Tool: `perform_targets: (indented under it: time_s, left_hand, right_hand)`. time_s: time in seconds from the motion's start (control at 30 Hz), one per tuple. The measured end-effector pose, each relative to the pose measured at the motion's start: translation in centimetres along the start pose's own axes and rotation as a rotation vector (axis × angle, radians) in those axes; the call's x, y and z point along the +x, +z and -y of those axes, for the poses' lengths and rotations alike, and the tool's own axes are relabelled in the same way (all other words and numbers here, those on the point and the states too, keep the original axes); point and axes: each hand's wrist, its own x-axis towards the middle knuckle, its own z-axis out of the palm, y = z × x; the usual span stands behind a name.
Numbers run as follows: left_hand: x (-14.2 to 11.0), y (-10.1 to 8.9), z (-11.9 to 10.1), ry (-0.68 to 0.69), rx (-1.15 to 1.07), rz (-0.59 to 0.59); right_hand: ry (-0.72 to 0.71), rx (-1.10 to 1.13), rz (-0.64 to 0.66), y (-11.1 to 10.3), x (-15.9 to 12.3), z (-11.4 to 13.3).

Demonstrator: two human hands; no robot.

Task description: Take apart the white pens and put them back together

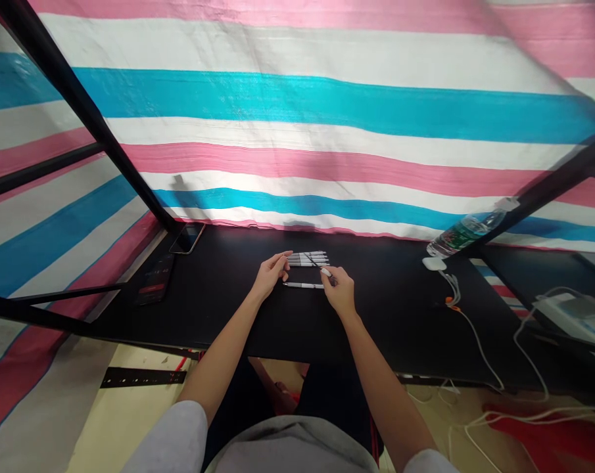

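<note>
Several white pens with dark bands [308,259] lie side by side on the black table [228,315], and a single white pen [303,285] lies apart, nearer to me. My left hand [271,274] rests just left of the row, its fingertips at the pens' left ends and holding nothing I can see. My right hand [337,290] pinches another white pen [318,264] between thumb and fingers. That pen slants up and left, its dark tip over the row.
A smartphone [187,238] and a dark tablet-like device [155,279] lie at the table's left. A plastic water bottle [467,231] and a white charger [434,263] with cables sit at the right. Black frame bars and a striped tarp [297,98] surround the table.
</note>
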Motion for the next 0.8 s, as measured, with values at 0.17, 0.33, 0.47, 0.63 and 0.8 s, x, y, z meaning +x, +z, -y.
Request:
perform_targets:
  time_s: [0.17,0.33,0.47,0.63,0.8]
  left_hand:
    - [0.04,0.01,-0.20,-0.006,-0.019,-0.014]
    - [-0.38,0.32,-0.82,-0.040,-0.033,-0.010]
    - [-0.56,0.36,-0.88,-0.038,-0.030,0.005]
    - [-0.36,0.25,-0.65,-0.065,-0.059,-0.039]
    - [-0.22,0.14,-0.60,-0.099,-0.100,-0.040]
  right_hand:
    - [-0.007,0.009,-0.011,0.05,0.01,-0.10]
    - [0.000,0.000,-0.014,0.03,0.04,-0.02]
    - [0.009,-0.005,-0.015,-0.06,0.05,-0.01]
    - [0.026,-0.002,-0.015,-0.19,0.03,0.12]
    - [0.031,-0.008,0.001,-0.20,0.05,0.20]
